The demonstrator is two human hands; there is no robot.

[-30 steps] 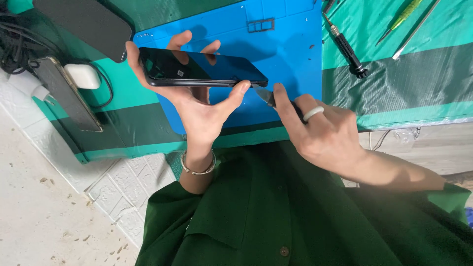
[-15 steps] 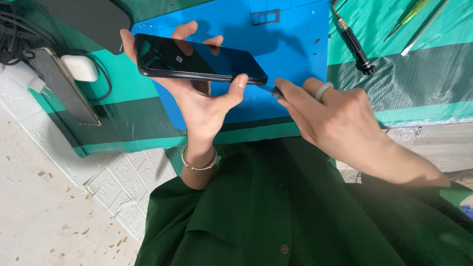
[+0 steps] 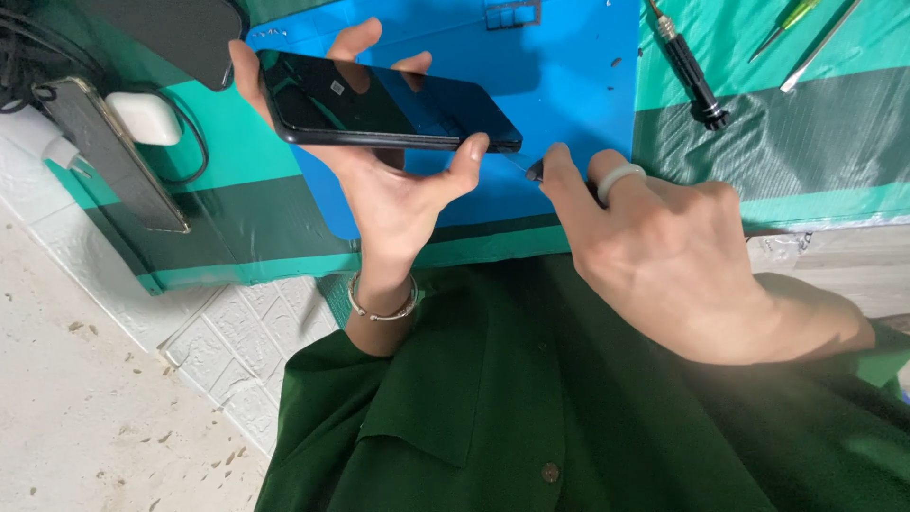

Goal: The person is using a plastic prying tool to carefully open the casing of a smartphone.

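My left hand (image 3: 398,194) holds a black smartphone (image 3: 384,102) by its edges, glossy face up, above a blue work mat (image 3: 569,76). My right hand (image 3: 664,246), with a pale ring on one finger, grips a thin dark tool (image 3: 536,172) whose tip sits just off the phone's right end. Most of the tool is hidden inside the fingers. A metal bracelet (image 3: 379,308) circles my left wrist.
A black screwdriver (image 3: 690,68) lies on the green and grey table cover (image 3: 806,142) at upper right, with a green-handled tool (image 3: 785,24) beyond it. At left lie a second phone (image 3: 109,152), a white charger (image 3: 144,118) with cable, and a dark flat device (image 3: 180,33).
Both hands have drifted slightly left and up in view. The tool tip stays at the phone's right end, with the right hand a little closer to the phone.
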